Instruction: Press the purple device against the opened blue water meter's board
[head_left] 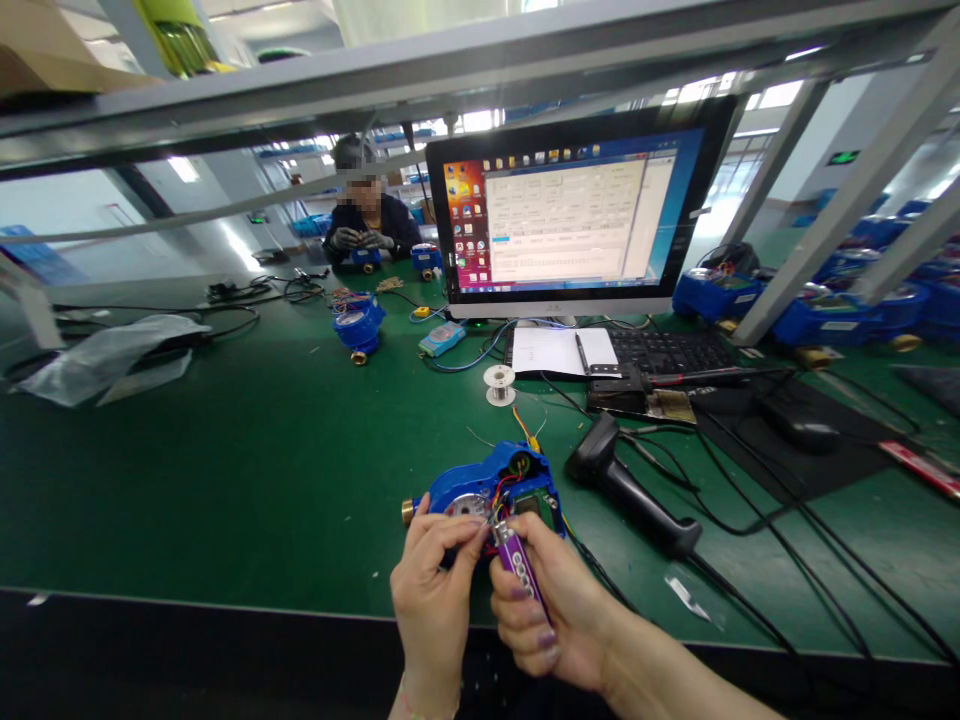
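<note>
Fingers (457, 535) of the left hand (435, 590) pinched wires on an opened blue plastic water meter (487, 485); the right hand (551, 610) gripped a purple cylindrical battery (517, 560), apparently not yet fitted.

Blue plastic water-meter housing (491, 485) with brass end fitting — cover off, coloured wires and a round metal dial exposed, lying flat near the front edge of the green tabletop. Purple cylindrical battery (519, 562) with white lettering — tilted, touching the housing's near side.

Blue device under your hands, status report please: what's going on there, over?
Left hand fingers pinching wires at the open blue meter. Right hand gripping purple battery. Barcode scanner and cables close on the right, not blocking.
</note>
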